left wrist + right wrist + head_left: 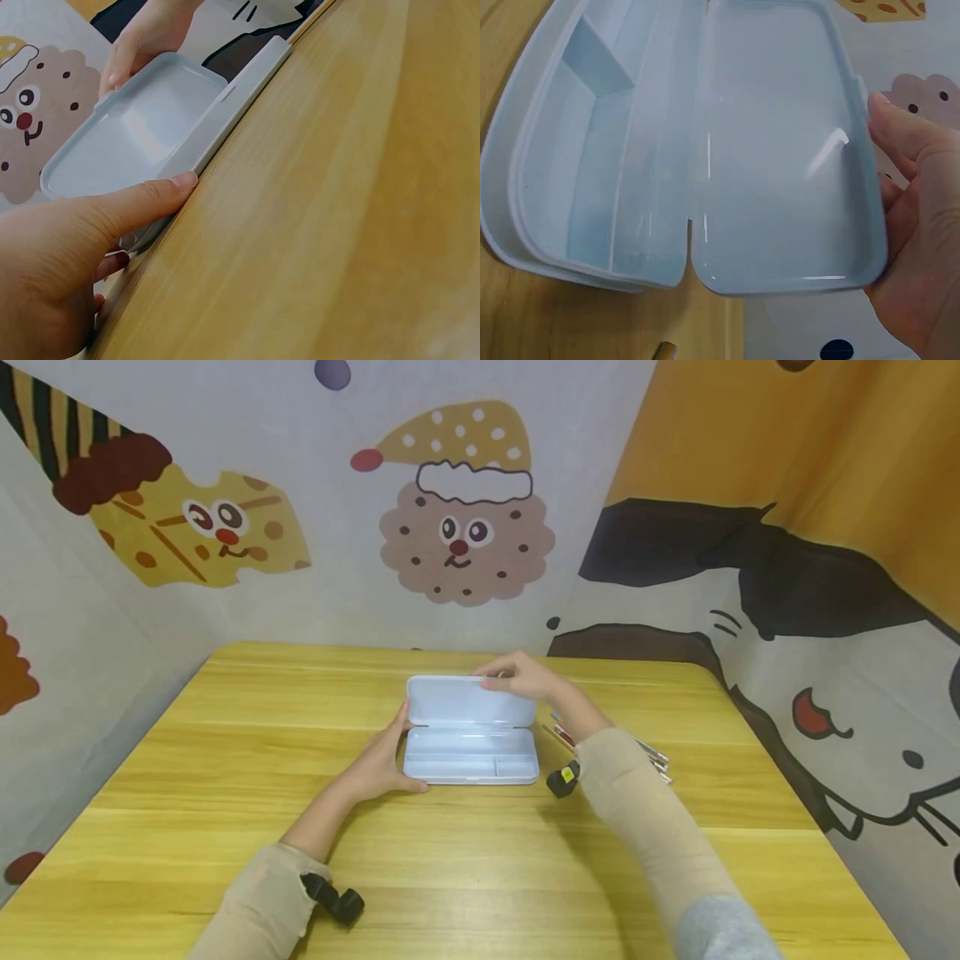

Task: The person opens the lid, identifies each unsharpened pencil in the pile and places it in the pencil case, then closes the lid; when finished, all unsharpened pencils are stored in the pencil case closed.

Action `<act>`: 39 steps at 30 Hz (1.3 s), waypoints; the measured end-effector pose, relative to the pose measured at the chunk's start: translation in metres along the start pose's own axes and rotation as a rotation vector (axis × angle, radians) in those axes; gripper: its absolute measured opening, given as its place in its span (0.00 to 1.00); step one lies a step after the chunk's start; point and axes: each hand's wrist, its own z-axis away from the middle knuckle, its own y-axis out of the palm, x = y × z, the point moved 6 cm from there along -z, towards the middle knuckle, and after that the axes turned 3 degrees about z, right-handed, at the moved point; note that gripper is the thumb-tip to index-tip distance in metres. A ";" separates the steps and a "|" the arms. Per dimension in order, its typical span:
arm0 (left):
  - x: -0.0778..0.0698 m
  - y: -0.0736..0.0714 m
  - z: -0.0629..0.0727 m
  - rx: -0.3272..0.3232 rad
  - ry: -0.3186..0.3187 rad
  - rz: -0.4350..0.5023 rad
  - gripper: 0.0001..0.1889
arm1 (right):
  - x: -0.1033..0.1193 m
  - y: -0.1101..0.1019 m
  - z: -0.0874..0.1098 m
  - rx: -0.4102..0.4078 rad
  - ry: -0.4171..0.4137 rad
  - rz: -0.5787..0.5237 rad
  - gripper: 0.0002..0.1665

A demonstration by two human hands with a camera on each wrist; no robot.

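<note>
A pale blue plastic pencil case (450, 767) lies on the table with its lid (444, 700) raised at the back. Low dividers split its base into compartments, with nothing in them. My left hand (380, 764) holds the case's left end, thumb at the front corner and fingers along the side. At the lid's upper edge, right of the middle, my right hand (521, 678) pinches the rim. The right wrist view shows that thumb (900, 127) on the inner side of the rim, with the fingers behind the lid.
Several thin pencils (658, 758) lie on the wooden table (480, 868) to the right of the case, partly hidden under my right forearm. A black wrist camera (562, 779) hangs near the case's right side. Behind the table's far edge stands a cartoon-printed wall covering (330, 602).
</note>
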 end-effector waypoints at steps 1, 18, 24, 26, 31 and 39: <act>0.000 0.000 0.000 -0.001 0.001 0.000 0.76 | 0.000 -0.002 0.002 -0.014 -0.001 -0.006 0.21; 0.003 0.000 0.002 -0.007 -0.015 -0.013 0.77 | 0.023 -0.043 0.084 -0.359 -0.163 0.007 0.17; 0.002 0.001 0.002 -0.006 -0.022 -0.006 0.76 | 0.024 -0.043 0.117 -0.376 -0.113 0.058 0.17; 0.002 0.001 0.002 -0.006 -0.024 -0.006 0.76 | 0.017 -0.042 0.126 -0.375 -0.096 0.060 0.17; 0.001 0.000 0.003 -0.004 -0.025 -0.009 0.75 | 0.001 -0.040 0.147 -0.391 -0.040 0.116 0.17; -0.004 0.000 0.002 -0.012 -0.005 -0.013 0.75 | -0.022 -0.030 0.179 -0.425 0.041 0.151 0.16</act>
